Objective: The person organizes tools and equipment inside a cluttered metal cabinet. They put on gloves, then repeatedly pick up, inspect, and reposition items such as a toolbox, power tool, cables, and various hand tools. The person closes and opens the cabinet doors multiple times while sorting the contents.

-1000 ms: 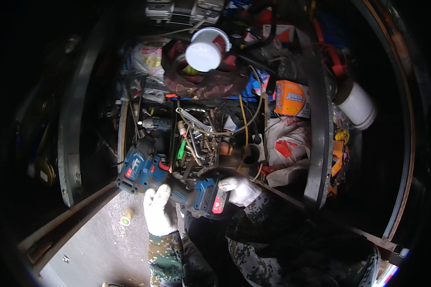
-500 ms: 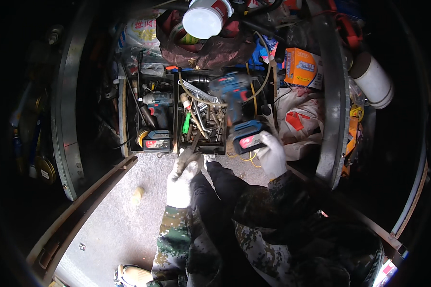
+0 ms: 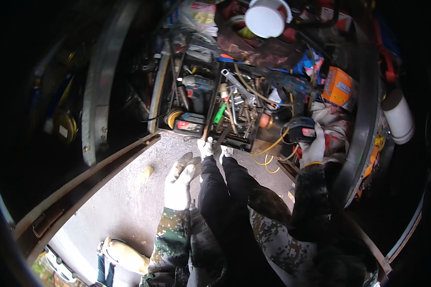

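Observation:
My right hand, in a white work glove, grips a blue and black cordless drill near its battery base. The drill is over the right side of the tool compartments, next to a crumpled white bag. My left hand, gloved with a soiled palm side, hangs above the floor with its fingers loosely bent and nothing visible in them. In front of it, a metal bin contains wrenches, sockets and a green-handled tool. A second cordless power tool lies in the left compartment.
A white bucket stands at the back on a dark red bag. An orange box and a white cylinder are to the right. Yellow cord loops by the bin. Metal posts flank the compartments.
My right hand has carried the drill rightward, away from the bin and toward the white bag. The whole view has shifted and turned. My left hand's fingers have loosened.

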Motion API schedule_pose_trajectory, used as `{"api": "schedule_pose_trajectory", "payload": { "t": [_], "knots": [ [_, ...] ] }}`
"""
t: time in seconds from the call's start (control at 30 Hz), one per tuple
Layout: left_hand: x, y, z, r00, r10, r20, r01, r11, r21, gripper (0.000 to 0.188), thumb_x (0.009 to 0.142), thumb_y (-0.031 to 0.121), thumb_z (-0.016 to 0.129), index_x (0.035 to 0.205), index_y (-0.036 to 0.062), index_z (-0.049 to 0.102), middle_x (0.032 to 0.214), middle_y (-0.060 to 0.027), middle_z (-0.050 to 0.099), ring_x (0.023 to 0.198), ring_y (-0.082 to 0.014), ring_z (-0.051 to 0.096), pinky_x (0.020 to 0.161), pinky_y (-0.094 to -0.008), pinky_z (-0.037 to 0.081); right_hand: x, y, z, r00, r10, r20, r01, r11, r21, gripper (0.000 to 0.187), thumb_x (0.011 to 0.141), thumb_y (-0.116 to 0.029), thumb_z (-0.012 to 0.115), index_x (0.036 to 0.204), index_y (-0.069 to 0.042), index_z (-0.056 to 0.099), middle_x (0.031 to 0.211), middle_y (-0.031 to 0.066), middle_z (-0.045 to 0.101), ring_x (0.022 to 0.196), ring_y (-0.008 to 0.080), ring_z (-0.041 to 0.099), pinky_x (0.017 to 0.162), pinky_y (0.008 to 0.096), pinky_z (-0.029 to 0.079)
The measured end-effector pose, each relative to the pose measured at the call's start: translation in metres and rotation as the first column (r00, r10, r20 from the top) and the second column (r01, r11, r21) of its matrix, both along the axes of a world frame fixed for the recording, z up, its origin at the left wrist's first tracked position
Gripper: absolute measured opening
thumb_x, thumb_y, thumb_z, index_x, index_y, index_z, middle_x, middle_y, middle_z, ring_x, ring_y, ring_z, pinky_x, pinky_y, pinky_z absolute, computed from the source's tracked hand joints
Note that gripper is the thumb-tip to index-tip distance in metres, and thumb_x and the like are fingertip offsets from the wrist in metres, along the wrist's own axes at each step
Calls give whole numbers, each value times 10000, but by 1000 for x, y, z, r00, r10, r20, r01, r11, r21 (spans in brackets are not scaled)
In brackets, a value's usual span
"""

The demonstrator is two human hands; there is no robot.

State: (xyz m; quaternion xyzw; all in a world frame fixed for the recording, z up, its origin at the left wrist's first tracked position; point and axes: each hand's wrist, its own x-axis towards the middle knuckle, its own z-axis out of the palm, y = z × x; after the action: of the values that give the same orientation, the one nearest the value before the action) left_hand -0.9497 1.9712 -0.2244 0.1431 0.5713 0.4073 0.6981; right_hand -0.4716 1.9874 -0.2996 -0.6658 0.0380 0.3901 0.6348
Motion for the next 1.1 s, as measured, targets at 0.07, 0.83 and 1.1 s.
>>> {"api": "schedule_pose_trajectory", "payload": {
  "t": [0.07, 0.83, 1.1],
  "knots": [
    [-8, -3, 12, 998, 48, -28, -47, 998, 42, 580, 1083, 196, 706, 1560, -99, 557, 1428, -245, 717, 1297, -345, 712, 1166, -491, 551, 7, -2, 7, 984, 80, 158, -43, 974, -222, 388, 1114, -351, 713, 1375, -65, 730, 1198, 85, 801, 939, 243, 801, 815, 398, 683],
    [-57, -31, 90, 583, 671, -458, -431, 733, 526, 488, 1142, 138, 621, 1568, -82, 532, 1485, -266, 682, 1333, -322, 721, 1178, -441, 577, -232, 169, 194, 361, 692, 626, -924, 358, 138, 696, 1098, -99, 577, 1721, 80, 321, 1608, 334, 542, 1364, 396, 701, 1031, 391, 665],
    [-31, -9, 122, 615, 549, -566, -112, 771, 626, 401, 1036, 270, 810, 1280, -44, 755, 1245, -191, 793, 1138, -273, 773, 1029, -404, 612, -285, 221, 206, 206, 705, 679, -977, 117, 176, 513, 1029, -24, 768, 1520, 33, 632, 1378, 193, 765, 1276, 262, 753, 1132, 382, 601]
  ]
}}
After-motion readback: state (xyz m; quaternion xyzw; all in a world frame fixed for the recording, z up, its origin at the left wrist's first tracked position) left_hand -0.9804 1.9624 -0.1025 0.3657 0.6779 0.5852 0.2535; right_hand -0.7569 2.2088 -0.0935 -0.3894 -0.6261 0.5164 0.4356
